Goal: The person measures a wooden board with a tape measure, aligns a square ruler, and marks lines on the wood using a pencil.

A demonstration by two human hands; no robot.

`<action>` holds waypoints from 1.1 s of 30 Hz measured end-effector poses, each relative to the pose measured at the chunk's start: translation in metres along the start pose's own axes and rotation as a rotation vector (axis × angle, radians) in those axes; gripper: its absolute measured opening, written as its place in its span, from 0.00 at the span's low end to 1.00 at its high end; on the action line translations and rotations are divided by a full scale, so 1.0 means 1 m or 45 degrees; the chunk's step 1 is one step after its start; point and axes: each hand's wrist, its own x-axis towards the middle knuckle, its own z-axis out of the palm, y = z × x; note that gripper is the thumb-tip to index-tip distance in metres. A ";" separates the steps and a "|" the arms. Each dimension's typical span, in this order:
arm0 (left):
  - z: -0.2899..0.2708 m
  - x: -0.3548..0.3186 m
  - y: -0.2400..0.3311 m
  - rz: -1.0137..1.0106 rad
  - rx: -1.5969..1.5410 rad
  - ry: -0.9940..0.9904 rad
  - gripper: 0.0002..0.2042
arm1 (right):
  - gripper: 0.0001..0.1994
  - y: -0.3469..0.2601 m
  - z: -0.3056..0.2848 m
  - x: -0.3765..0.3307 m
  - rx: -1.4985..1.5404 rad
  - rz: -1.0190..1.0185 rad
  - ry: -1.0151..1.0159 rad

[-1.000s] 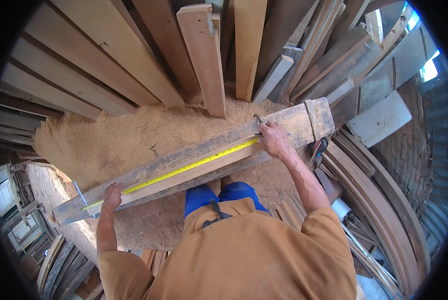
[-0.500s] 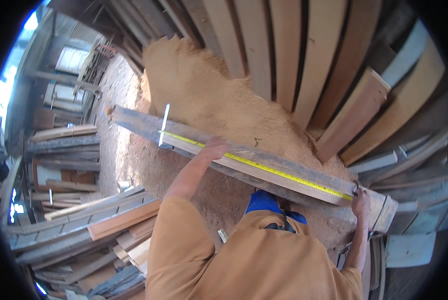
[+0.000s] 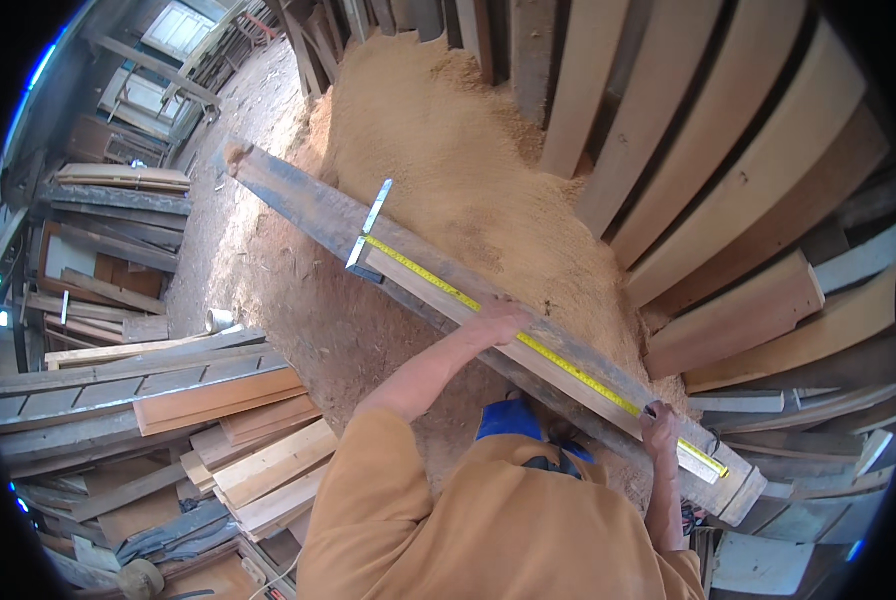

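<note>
A long grey plank (image 3: 448,285) lies slantwise over a sawdust heap (image 3: 448,150), with a yellow tape measure (image 3: 528,345) stretched along it to a metal square (image 3: 368,225). The left hand (image 3: 498,322) presses flat on the tape; the right hand (image 3: 660,428) pinches it near the plank's near end. Stacked boards (image 3: 198,400) lie to the left.

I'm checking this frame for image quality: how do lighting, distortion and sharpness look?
Head view: daylight is even, with bright windows blown out at upper left; fisheye bends the leaning boards near the rim, and black corners frame the circle; the plank, yellow tape measure, left hand and right hand look sharp.
</note>
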 end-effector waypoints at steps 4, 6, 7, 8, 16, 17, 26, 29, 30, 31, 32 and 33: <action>0.021 -0.005 -0.008 0.034 -0.163 0.215 0.21 | 0.11 -0.005 0.011 0.005 0.019 0.012 0.018; 0.025 -0.005 -0.014 0.057 -0.203 0.207 0.21 | 0.10 -0.005 0.012 0.006 0.012 0.030 0.025; 0.027 -0.006 -0.017 0.089 -0.227 0.191 0.21 | 0.10 -0.005 0.012 0.006 -0.001 0.019 0.019; 0.030 -0.006 -0.020 0.081 -0.240 0.198 0.21 | 0.10 -0.005 0.012 0.007 -0.015 0.095 -0.007; 0.051 -0.012 -0.074 0.089 -0.425 0.401 0.13 | 0.09 -0.006 0.012 0.012 -0.120 0.159 -0.021; 0.050 -0.015 -0.080 0.087 -0.432 0.403 0.13 | 0.08 -0.005 0.012 0.012 -0.118 0.175 -0.020; 0.052 -0.017 -0.094 0.107 -0.478 0.521 0.08 | 0.09 -0.005 0.013 0.013 -0.129 0.108 -0.028; 0.046 -0.017 -0.088 0.117 -0.459 0.475 0.07 | 0.10 -0.028 0.015 0.009 -0.090 0.014 -0.012; 0.046 -0.014 -0.084 0.135 -0.452 0.494 0.06 | 0.11 -0.033 0.014 0.009 -0.086 -0.002 -0.003; 0.047 -0.012 -0.079 0.152 -0.446 0.513 0.06 | 0.11 -0.033 0.015 0.009 -0.087 -0.003 -0.002; 0.047 -0.010 -0.073 0.151 -0.446 0.514 0.06 | 0.11 -0.035 0.016 0.009 -0.083 0.015 0.009; 0.048 -0.006 -0.066 0.164 -0.501 0.490 0.07 | 0.11 -0.037 0.017 0.008 -0.078 0.034 0.022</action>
